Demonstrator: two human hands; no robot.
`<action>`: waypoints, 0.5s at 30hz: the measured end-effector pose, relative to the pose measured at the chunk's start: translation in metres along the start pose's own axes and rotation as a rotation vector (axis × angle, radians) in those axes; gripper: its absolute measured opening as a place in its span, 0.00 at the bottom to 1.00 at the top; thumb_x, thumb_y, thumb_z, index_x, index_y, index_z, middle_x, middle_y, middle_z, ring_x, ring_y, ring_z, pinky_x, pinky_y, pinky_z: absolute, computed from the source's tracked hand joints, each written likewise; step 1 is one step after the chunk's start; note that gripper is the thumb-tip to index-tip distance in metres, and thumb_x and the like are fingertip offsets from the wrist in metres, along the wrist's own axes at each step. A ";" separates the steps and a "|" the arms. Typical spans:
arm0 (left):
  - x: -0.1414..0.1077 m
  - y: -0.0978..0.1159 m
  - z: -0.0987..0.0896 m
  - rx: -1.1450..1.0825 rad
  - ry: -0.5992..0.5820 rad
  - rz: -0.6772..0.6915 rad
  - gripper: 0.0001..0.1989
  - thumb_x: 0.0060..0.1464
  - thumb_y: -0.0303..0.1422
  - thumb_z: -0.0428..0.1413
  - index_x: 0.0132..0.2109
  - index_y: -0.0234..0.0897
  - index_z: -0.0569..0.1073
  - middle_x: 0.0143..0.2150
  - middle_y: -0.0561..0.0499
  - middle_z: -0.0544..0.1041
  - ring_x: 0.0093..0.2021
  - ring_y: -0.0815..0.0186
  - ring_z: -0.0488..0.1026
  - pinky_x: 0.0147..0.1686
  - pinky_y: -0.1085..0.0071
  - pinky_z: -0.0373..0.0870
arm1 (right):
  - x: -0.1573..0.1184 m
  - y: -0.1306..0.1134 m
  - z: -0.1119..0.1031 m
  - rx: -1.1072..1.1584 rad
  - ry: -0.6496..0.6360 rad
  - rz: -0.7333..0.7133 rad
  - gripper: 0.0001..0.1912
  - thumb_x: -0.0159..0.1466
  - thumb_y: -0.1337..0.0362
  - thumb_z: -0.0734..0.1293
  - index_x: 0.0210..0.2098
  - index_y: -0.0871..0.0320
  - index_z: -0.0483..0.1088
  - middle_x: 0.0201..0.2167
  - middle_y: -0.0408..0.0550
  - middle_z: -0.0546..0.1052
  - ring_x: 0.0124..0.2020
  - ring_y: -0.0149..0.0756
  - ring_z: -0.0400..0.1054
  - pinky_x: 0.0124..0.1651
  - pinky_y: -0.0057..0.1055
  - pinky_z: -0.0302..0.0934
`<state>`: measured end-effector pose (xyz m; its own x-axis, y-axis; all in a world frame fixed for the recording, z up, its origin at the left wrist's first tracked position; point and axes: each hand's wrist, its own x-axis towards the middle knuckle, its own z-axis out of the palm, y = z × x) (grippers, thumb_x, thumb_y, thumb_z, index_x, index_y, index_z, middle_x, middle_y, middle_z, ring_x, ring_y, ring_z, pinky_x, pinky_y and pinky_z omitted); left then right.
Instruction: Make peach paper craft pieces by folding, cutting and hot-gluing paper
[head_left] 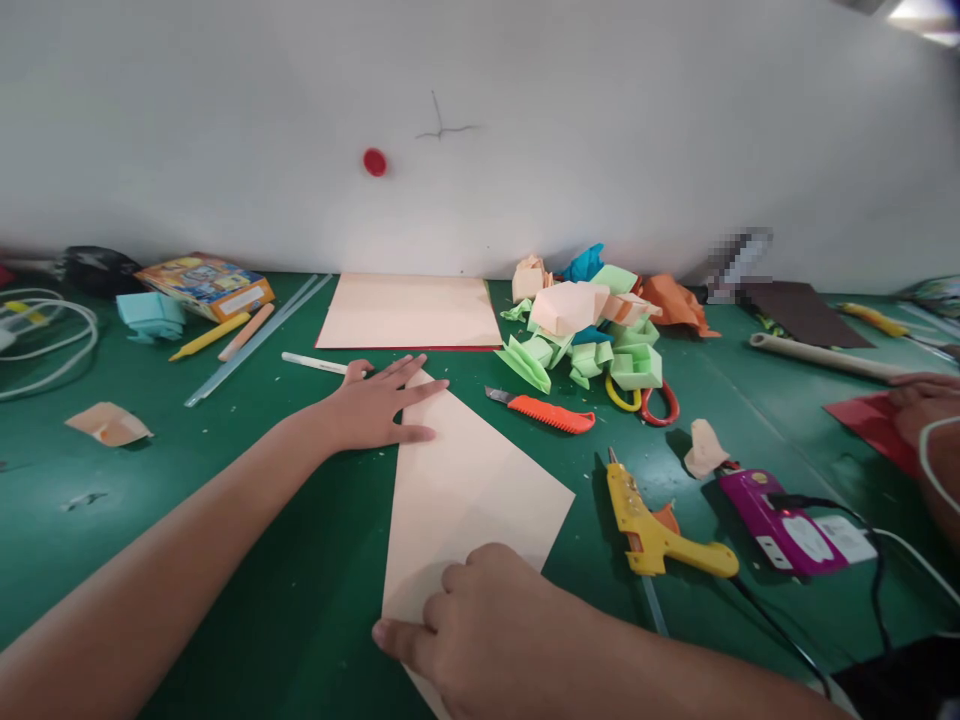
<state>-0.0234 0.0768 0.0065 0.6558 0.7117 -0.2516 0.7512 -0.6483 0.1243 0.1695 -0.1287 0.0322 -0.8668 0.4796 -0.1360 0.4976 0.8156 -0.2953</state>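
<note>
A peach sheet of paper [472, 480] lies folded on the green table, with slanted edges at its upper right and lower right. My left hand [379, 402] rests at the sheet's top left corner with its fingers spread, some of them on the paper. Near the lower left edge, my right hand [480, 625] presses on the sheet, its fingers curled and its thumb extended at the edge. A white pen [311, 363] lies just behind my left hand. To the right of the paper are an orange cutter [551, 412] and a yellow glue gun [652, 530].
Crumpled paper pieces [592, 320] and scissors [660, 405] lie behind the cutter. A stack of peach sheets [412, 312] is by the wall. A purple power adapter [787, 520] with cables stands right, near another person's hand [930, 400]. Glue sticks [255, 345] lie left.
</note>
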 end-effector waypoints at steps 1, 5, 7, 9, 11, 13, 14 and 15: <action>0.000 0.000 0.000 -0.003 -0.001 -0.001 0.41 0.60 0.66 0.43 0.75 0.62 0.48 0.80 0.49 0.34 0.78 0.38 0.41 0.67 0.36 0.37 | -0.001 0.000 0.001 0.003 0.003 -0.003 0.27 0.70 0.56 0.65 0.66 0.57 0.66 0.37 0.47 0.84 0.29 0.39 0.72 0.23 0.36 0.50; 0.000 -0.002 0.001 -0.003 0.006 0.006 0.40 0.61 0.66 0.43 0.75 0.61 0.47 0.80 0.48 0.34 0.78 0.39 0.39 0.67 0.35 0.37 | -0.001 0.004 0.000 0.010 -0.005 -0.010 0.27 0.69 0.57 0.66 0.66 0.56 0.66 0.35 0.45 0.83 0.28 0.39 0.70 0.23 0.37 0.49; -0.001 -0.002 0.001 0.010 0.002 0.009 0.40 0.62 0.65 0.42 0.75 0.61 0.46 0.79 0.48 0.33 0.78 0.40 0.39 0.67 0.34 0.36 | 0.000 0.005 -0.001 0.014 -0.008 -0.001 0.29 0.67 0.55 0.68 0.65 0.54 0.67 0.35 0.44 0.83 0.30 0.39 0.70 0.24 0.37 0.50; -0.002 0.001 0.001 0.026 0.008 0.004 0.39 0.63 0.64 0.41 0.75 0.61 0.45 0.79 0.49 0.33 0.78 0.40 0.38 0.67 0.33 0.34 | 0.001 0.006 -0.002 0.026 -0.011 0.015 0.30 0.66 0.53 0.69 0.65 0.52 0.67 0.37 0.44 0.83 0.32 0.40 0.71 0.26 0.36 0.52; -0.004 0.006 0.002 0.048 0.019 -0.021 0.38 0.65 0.62 0.40 0.76 0.57 0.45 0.79 0.47 0.34 0.78 0.41 0.37 0.68 0.33 0.32 | 0.001 0.007 -0.003 0.039 -0.019 0.026 0.30 0.66 0.52 0.69 0.65 0.49 0.67 0.38 0.44 0.83 0.33 0.40 0.72 0.26 0.36 0.52; -0.008 0.018 0.006 0.088 0.053 -0.059 0.38 0.68 0.58 0.39 0.77 0.50 0.45 0.79 0.44 0.36 0.78 0.42 0.36 0.69 0.35 0.31 | 0.000 0.010 -0.001 0.050 -0.023 0.022 0.29 0.67 0.52 0.67 0.65 0.48 0.67 0.38 0.44 0.82 0.33 0.39 0.72 0.27 0.35 0.52; -0.011 0.026 0.009 0.117 0.095 -0.070 0.37 0.69 0.56 0.38 0.77 0.46 0.46 0.79 0.43 0.39 0.78 0.44 0.35 0.70 0.36 0.30 | 0.000 0.012 0.001 0.055 -0.019 0.018 0.28 0.67 0.52 0.67 0.66 0.47 0.67 0.38 0.44 0.82 0.34 0.39 0.73 0.27 0.35 0.51; -0.014 0.036 0.014 0.149 0.153 -0.057 0.36 0.70 0.54 0.38 0.77 0.44 0.47 0.79 0.42 0.40 0.79 0.44 0.36 0.71 0.38 0.29 | 0.000 0.014 0.003 0.065 -0.007 0.011 0.28 0.67 0.53 0.66 0.66 0.47 0.66 0.37 0.44 0.82 0.35 0.40 0.73 0.28 0.35 0.52</action>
<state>-0.0067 0.0404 0.0014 0.6251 0.7736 -0.1044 0.7753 -0.6308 -0.0316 0.1765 -0.1183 0.0250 -0.8616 0.4861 -0.1463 0.5044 0.7873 -0.3547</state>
